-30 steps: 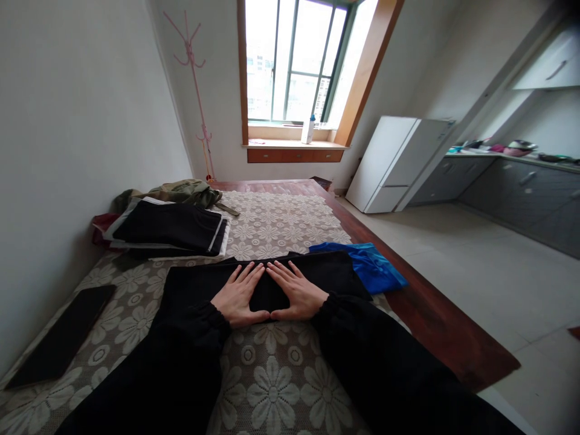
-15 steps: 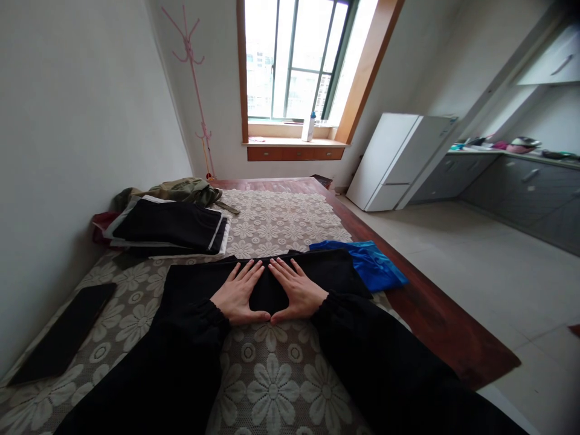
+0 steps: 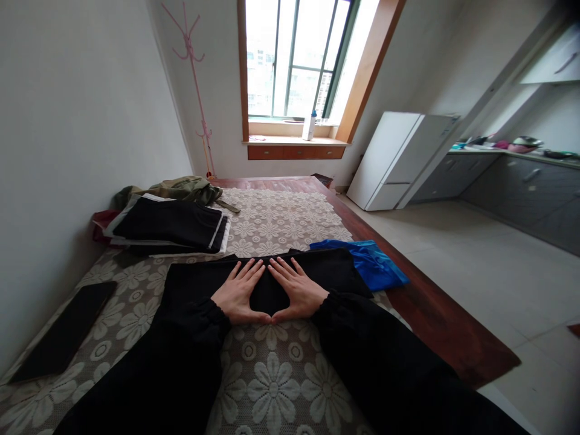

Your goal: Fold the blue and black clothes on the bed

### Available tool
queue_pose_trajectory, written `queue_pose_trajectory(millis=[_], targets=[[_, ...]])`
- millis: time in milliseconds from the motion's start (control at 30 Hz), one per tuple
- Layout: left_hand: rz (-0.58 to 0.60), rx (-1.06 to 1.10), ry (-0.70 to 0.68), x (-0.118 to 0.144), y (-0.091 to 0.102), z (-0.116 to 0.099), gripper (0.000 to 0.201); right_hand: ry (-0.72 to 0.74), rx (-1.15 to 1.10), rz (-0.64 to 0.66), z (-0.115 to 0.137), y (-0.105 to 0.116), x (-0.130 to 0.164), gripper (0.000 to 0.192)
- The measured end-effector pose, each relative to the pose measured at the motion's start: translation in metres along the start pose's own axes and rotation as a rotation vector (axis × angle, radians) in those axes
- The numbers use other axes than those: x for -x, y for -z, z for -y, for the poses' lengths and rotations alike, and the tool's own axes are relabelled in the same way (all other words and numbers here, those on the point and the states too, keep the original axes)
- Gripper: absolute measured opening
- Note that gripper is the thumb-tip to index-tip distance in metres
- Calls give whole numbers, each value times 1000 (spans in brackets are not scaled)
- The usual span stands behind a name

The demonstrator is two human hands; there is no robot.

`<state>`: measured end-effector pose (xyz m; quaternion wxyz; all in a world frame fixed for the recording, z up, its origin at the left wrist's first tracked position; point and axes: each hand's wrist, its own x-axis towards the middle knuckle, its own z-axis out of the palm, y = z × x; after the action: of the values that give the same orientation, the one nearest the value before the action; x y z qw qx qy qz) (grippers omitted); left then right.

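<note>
Right now your left hand [image 3: 239, 296] and right hand [image 3: 296, 293] both lie flat on the black garment [image 3: 194, 281], fingers stretched out and gripping nothing, thumbs and forefingers nearly meeting so a small triangle of cloth shows between them. That garment lies spread in a long band across the lace tablecloth [image 3: 272, 386], at the near middle of it, and looks already folded into a narrow strip; judging by how it lies, the lengthwise fold is made and being pressed, while the crosswise folds are not yet done. Just beyond the garment's right end sits a blue cloth [image 3: 374, 266], touching it. Beyond its left end, well apart, rests a stack of folded dark clothes [image 3: 170, 226], with an olive garment [image 3: 179, 188] behind. Left of the garment lies a flat dark board [image 3: 63, 338].
</note>
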<state>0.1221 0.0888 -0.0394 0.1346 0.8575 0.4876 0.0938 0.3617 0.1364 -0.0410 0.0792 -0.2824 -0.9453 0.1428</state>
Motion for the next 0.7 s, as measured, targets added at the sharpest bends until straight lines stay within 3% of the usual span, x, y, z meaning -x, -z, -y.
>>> queue_pose_trajectory(millis=[700], targets=[[1, 5, 12, 0, 1, -2, 125, -5, -8, 27, 0, 1, -1, 122]])
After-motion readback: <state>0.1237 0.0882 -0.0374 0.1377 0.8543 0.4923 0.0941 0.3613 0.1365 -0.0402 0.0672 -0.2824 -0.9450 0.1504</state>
